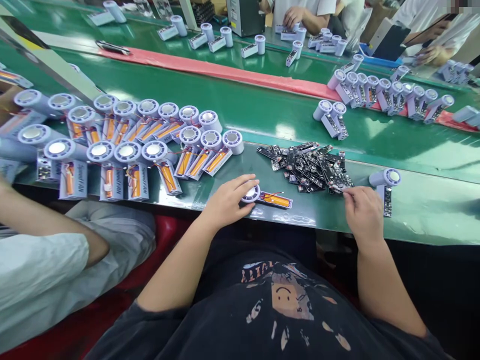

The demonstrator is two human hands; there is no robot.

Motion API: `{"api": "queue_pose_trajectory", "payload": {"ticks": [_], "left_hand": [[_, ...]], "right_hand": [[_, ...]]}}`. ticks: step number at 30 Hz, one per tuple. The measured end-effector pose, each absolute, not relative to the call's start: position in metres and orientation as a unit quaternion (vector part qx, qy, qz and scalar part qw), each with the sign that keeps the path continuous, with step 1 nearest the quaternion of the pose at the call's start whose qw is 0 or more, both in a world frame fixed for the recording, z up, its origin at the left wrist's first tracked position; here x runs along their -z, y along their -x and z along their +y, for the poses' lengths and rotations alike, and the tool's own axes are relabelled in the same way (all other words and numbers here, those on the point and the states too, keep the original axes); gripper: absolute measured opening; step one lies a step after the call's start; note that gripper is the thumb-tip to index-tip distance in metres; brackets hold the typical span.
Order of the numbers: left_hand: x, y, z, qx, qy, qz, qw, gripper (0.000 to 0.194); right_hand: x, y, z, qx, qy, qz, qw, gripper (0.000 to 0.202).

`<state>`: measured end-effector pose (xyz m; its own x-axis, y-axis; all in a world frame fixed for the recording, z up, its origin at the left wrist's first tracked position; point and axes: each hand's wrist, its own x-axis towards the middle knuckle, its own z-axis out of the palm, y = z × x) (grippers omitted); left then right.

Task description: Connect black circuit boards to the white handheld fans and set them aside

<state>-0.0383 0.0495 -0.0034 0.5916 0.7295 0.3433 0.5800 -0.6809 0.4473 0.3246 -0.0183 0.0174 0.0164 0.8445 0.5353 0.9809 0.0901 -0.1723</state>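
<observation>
My left hand [229, 201] is wrapped round the round head of a lilac handheld fan [275, 200], which lies at the table's front edge. Its open handle points right and shows an orange battery cell and thin wires. At the right side of a heap of black circuit boards [309, 167], my right hand [363, 212] pinches the end of a circuit board [337, 189] between thumb and fingertips. Just right of that hand lies another fan [386, 179], with a black board in its handle.
Rows of lilac fans [137, 150] with orange cells crowd the left of the green table. Further fans [393, 95] line a red strip [225, 67] across the middle. A co-worker's arm [48, 212] is at the left; other people's hands [294, 19] work on the far side.
</observation>
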Motion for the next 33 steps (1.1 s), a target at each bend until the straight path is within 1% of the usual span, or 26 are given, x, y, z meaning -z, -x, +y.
{"api": "queue_pose_trajectory", "payload": {"ticks": [4, 7, 11, 13, 15, 18, 19, 20, 21, 23, 24, 26, 28, 30, 31, 33], "left_hand": [[0.006, 0.047, 0.051, -0.277, -0.869, 0.396, 0.108, 0.052], [0.007, 0.050, 0.046, -0.281, -0.866, 0.403, 0.094, 0.057], [0.007, 0.048, 0.039, -0.297, -0.870, 0.384, 0.081, 0.059], [0.006, 0.045, 0.038, -0.321, -0.866, 0.374, 0.079, 0.059], [0.004, 0.043, 0.036, -0.356, -0.854, 0.374, 0.067, 0.059], [-0.005, 0.034, 0.027, -0.427, -0.813, 0.394, 0.047, 0.056], [-0.008, 0.029, 0.022, -0.446, -0.799, 0.399, 0.062, 0.052], [-0.011, 0.023, 0.016, -0.455, -0.789, 0.401, 0.102, 0.047], [-0.012, 0.015, 0.008, -0.450, -0.784, 0.395, 0.164, 0.041], [-0.011, 0.000, -0.007, -0.399, -0.768, 0.367, 0.341, 0.029], [-0.008, -0.007, -0.014, -0.374, -0.748, 0.348, 0.424, 0.027], [0.002, -0.015, -0.025, -0.394, -0.662, 0.352, 0.532, 0.023], [0.013, -0.013, -0.029, -0.458, -0.548, 0.381, 0.588, 0.021], [0.017, -0.005, -0.026, -0.512, -0.458, 0.394, 0.611, 0.018], [0.016, 0.000, -0.023, -0.526, -0.445, 0.392, 0.610, 0.017], [0.008, 0.008, -0.014, -0.511, -0.515, 0.395, 0.564, 0.012]], "right_hand": [[-0.018, -0.324, -0.012, 0.082, 0.645, -0.667, 0.363, 0.017], [-0.016, -0.319, -0.011, 0.087, 0.638, -0.663, 0.382, 0.014], [-0.012, -0.318, -0.012, 0.155, 0.600, -0.669, 0.411, 0.009], [-0.011, -0.319, -0.013, 0.168, 0.591, -0.668, 0.419, 0.008], [-0.011, -0.317, -0.014, 0.142, 0.593, -0.667, 0.428, 0.008], [-0.013, -0.299, -0.022, 0.048, 0.624, -0.604, 0.494, 0.012], [-0.014, -0.288, -0.026, 0.001, 0.634, -0.584, 0.507, 0.014], [-0.015, -0.275, -0.030, -0.054, 0.638, -0.582, 0.501, 0.015], [-0.016, -0.261, -0.035, -0.111, 0.629, -0.602, 0.479, 0.015], [-0.018, -0.234, -0.042, -0.215, 0.564, -0.683, 0.412, 0.012], [-0.019, -0.222, -0.045, -0.249, 0.522, -0.717, 0.389, 0.011], [-0.020, -0.209, -0.046, -0.280, 0.458, -0.757, 0.372, 0.012], [-0.020, -0.206, -0.041, -0.267, 0.446, -0.765, 0.381, 0.014], [-0.018, -0.208, -0.030, -0.227, 0.469, -0.766, 0.376, 0.015], [-0.016, -0.207, -0.024, -0.205, 0.484, -0.771, 0.360, 0.017], [-0.011, -0.202, -0.012, -0.167, 0.512, -0.787, 0.301, 0.019]]}}
